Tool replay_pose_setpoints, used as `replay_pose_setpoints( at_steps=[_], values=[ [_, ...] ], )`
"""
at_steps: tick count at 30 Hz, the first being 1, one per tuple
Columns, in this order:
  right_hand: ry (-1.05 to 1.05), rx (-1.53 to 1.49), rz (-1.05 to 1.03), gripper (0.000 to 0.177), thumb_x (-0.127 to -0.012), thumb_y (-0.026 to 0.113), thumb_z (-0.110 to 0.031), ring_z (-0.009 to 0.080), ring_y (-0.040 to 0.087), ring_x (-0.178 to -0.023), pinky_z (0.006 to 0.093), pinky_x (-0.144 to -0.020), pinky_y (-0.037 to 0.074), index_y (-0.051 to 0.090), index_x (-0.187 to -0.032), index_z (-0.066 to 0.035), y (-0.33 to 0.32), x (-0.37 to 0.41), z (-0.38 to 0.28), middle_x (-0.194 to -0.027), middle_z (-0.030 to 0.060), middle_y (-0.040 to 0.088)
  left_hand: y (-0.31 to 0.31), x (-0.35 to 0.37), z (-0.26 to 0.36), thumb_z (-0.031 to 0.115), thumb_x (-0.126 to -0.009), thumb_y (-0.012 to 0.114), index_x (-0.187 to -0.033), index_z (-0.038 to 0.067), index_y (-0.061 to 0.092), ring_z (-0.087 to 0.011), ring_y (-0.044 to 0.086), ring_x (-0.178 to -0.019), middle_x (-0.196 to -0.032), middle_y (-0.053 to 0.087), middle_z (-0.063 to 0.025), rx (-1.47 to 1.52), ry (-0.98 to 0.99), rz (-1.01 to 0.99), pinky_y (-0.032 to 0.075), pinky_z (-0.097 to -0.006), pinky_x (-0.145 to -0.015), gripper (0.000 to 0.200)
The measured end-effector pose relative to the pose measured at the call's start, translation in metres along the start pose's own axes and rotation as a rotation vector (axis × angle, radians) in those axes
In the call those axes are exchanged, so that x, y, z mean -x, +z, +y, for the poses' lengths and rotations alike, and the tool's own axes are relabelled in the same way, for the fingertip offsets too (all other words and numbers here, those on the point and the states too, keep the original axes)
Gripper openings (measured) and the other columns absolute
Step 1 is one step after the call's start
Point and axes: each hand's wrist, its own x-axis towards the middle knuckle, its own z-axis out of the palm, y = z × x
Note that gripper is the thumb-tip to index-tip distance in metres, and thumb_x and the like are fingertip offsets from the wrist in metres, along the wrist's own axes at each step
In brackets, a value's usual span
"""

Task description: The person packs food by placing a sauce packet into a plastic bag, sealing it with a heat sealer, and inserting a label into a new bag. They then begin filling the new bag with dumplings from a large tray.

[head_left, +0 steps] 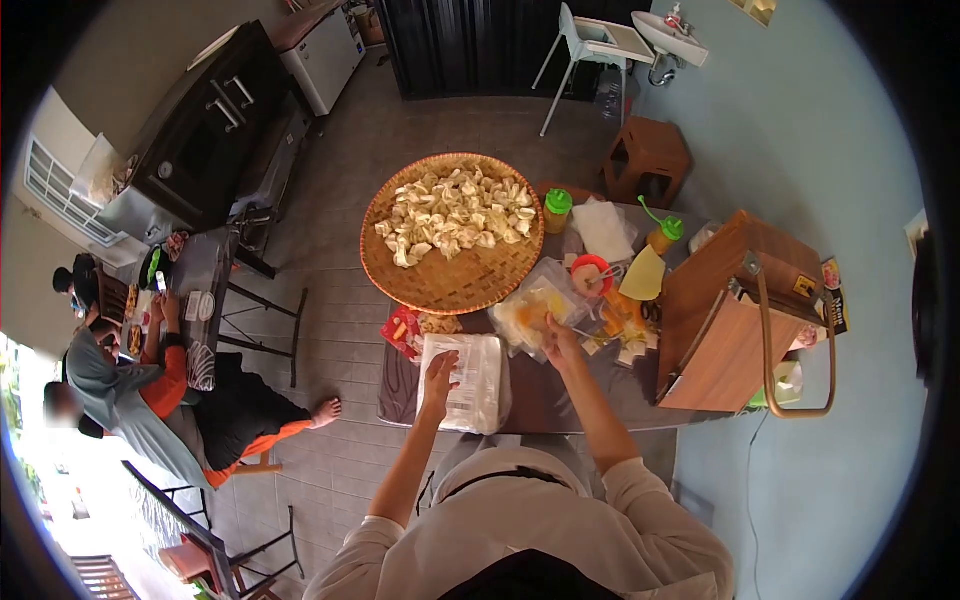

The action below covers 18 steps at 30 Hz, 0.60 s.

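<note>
My left hand rests flat on a stack of clear plastic bags at the near edge of the table. Further right, my right hand is closed on a small utensil beside a clear bag of yellow-orange filling. Beyond both hands a large round woven tray holds several pale folded dumplings. A red bowl and a yellow sheet lie to the right of the filling.
A tilted wooden box with a metal handle fills the table's right side. Two green-capped bottles stand behind. People sit at another table to the left. A wooden stool and white chair stand beyond.
</note>
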Motion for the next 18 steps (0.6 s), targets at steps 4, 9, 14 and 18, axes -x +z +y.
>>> replay_pose_setpoints(
  at_steps=[4,9,14,18],
  values=[
    [-0.214,0.182,0.420,0.025,-0.079,0.063,-0.022,0.0114,0.053,-0.051,0.0228,-0.041,0.043,0.051,-0.098,-0.011,0.024,-0.025,0.021,-0.078,0.0027,0.055,-0.033,-0.020,-0.014,0.039,-0.083,0.052,-0.105,0.010,0.055,-0.0150,0.051,-0.089,-0.099,0.057,-0.0029,-0.150,0.015,0.031,0.042,-0.0288,-0.070,0.037],
    [-0.546,0.853,0.708,0.041,-0.074,0.067,-0.021,0.0156,0.051,-0.065,0.0237,-0.052,0.045,0.046,-0.105,-0.006,-0.011,-0.030,0.046,-0.087,0.0047,0.050,-0.053,-0.048,-0.048,0.029,-0.078,0.062,-0.102,0.008,0.055,-0.0220,0.053,-0.088,-0.098,0.056,-0.0087,-0.397,0.445,0.004,0.044,-0.0333,-0.070,0.032],
    [-0.723,1.028,0.827,0.054,-0.068,0.068,-0.013,0.0145,0.045,-0.088,0.0266,-0.075,0.042,0.042,-0.115,-0.006,0.032,0.033,0.066,-0.099,0.0072,0.044,-0.041,-0.029,-0.032,0.020,-0.066,0.070,-0.103,0.007,0.052,-0.0319,0.049,-0.095,-0.100,0.051,-0.0138,-0.977,0.633,0.357,0.042,-0.0401,-0.077,0.043],
    [-0.497,1.016,0.548,0.056,-0.066,0.068,-0.015,0.0214,0.046,-0.078,0.0289,-0.068,0.042,0.042,-0.114,-0.004,0.022,0.053,0.105,-0.093,0.0099,0.045,-0.052,-0.046,-0.052,0.018,-0.064,0.072,-0.103,0.004,0.054,-0.0317,0.052,-0.090,-0.096,0.056,-0.0143,-0.794,0.529,0.384,0.043,-0.0400,-0.076,0.046]
  ],
)
